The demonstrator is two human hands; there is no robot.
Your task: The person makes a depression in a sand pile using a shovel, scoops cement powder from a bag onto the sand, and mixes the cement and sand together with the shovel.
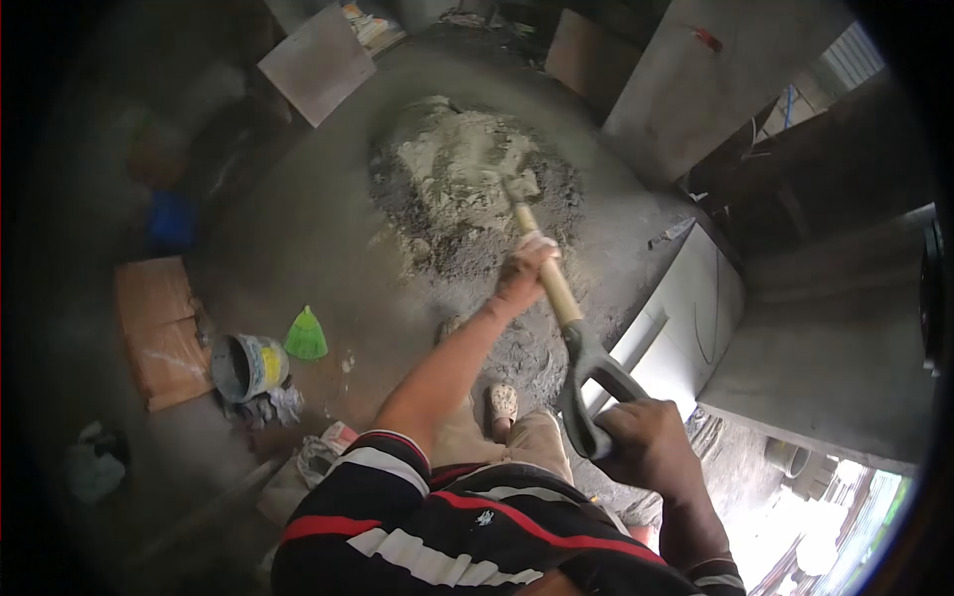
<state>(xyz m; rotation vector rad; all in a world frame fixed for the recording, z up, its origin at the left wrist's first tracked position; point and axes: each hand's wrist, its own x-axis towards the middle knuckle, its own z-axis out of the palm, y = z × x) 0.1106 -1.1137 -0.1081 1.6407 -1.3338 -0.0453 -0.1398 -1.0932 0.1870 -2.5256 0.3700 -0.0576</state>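
Observation:
My left hand (pixel 524 273) is wrapped around the wooden shaft of a shovel (pixel 561 294), partway down it. At the top end, my right hand (pixel 646 444) grips the dark D-shaped handle. The shovel slants away from me, and its lower end meets a pile of grey sand or cement mix (pixel 452 164) on the floor. Loose material hides most of the blade. Lighter powder lies over the darker, coarser edge of the heap.
Left of me are a tipped bucket (pixel 234 368), a green broom head (pixel 306 335) and a brown sack or board (pixel 157 333). Flat panels (pixel 318 65) lean at the back. A white panel (pixel 686 298) lies to my right. My shoe (pixel 502 402) stands close to the heap.

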